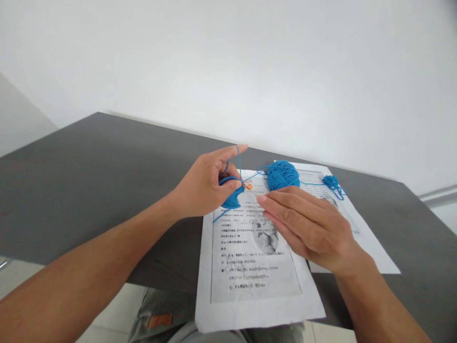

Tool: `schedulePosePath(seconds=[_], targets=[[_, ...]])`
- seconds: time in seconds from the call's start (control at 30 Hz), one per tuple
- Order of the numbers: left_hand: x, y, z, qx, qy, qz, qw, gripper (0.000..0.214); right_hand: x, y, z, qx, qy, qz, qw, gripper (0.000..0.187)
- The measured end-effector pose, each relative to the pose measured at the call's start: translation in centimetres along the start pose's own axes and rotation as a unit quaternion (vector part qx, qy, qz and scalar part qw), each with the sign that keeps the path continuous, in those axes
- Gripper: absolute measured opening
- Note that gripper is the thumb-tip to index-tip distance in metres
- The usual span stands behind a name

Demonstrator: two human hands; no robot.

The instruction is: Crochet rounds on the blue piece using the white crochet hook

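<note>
Bright, soft, even light; source out of frame. Wall (228, 66) palest mid-frame, greying toward the sides, dark top-right corner. Shadows faint. Wide-angle look, forearms (89, 267) stretched toward the bottom corners. Left hand (210, 183) and right hand (310, 224) fairly clear. Near sheet's (260, 312) small print soft; far sheet's (371, 252) unreadable.

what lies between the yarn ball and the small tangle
In the head view, a blue strand runs between the ball and the tangle, with the right sheet beneath.
</note>
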State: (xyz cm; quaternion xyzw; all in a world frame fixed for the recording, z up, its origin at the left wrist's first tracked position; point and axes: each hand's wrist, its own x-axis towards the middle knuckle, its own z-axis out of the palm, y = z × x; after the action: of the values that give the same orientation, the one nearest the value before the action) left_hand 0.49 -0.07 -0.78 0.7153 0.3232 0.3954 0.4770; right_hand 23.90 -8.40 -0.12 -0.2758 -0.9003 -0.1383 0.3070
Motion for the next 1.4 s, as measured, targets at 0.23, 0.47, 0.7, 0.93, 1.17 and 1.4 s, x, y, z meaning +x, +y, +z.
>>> schedulePosePath(seconds=[0.23, 0.47, 0.7, 0.93, 1.17, 1.4], targets=[[-0.2, 0.5, 0.0, -0.095, -0.064, -0.022, 0.993, 0.081, -0.4, 0.7, -0.1, 0.235, 0.104, 0.158, 0.953, 0.042], [-0.3, 0.8, -0.1, -0.151, -0.081, -0.024, 0.985, 0.078, -1.6, 1.0, 1.2, 0.428, 0.183, 0.287, 0.837, 0.019], [-0.6, 1.1, 0.7, -0.172, -0.014, -0.019, 0.985, 0.079, 0.0, 0.7, 2.6, 0.603, 0.198, 0.384, 0.671, 0.016], [-1.0, 1.1, 2.1, -0.177, 0.073, -0.009, 0.981, 0.077, 1.4, -1.3, 5.2, 0.556, 0.289, 0.384, 0.678, 0.019], [-1.4, 1.0, 2.8, -0.162, 0.130, -0.012, 0.978, 0.065, 1.7, -3.3, 5.7, 0.392, 0.327, 0.377, 0.773, 0.019], [-1.4, 1.3, 3.0, -0.196, 0.166, -0.003, 0.966, 0.071, 2.1, -4.0, 5.5, 0.079, 0.234, 0.212, 0.946, 0.046]])
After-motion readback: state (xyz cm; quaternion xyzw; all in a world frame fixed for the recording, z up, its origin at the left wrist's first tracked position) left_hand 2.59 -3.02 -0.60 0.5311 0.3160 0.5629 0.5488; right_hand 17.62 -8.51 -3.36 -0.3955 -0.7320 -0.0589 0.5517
